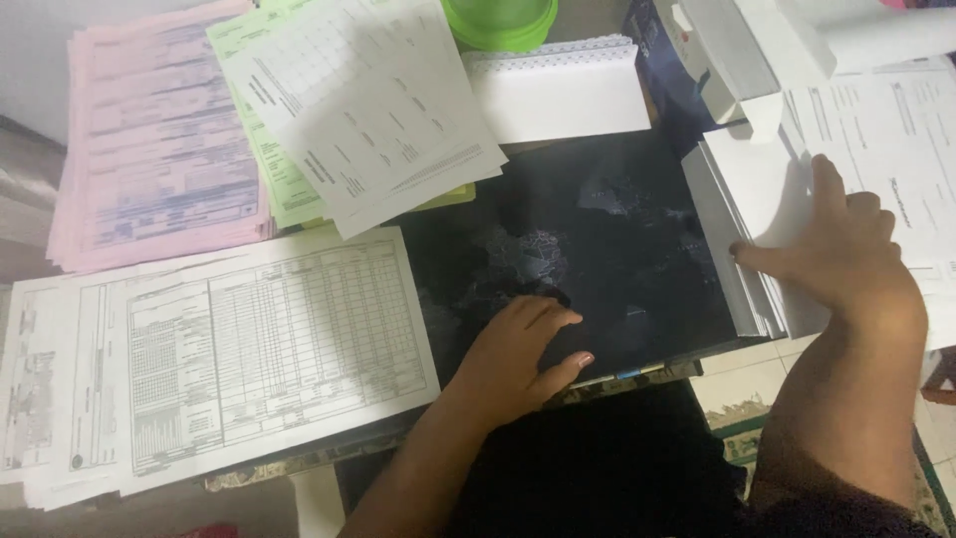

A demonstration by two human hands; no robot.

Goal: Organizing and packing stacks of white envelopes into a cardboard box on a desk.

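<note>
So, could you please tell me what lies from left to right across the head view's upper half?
Pink paper stack → green sheets → white printed sheets → white pad → right hand on a white paper stack.

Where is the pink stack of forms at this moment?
In the head view, the pink stack of forms lies at the table's far left, beside the green sheets.

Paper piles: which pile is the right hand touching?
The thick white stack at the table's right edge, under the right hand. The pink pile, green sheets and white forms lie left, untouched.
</note>
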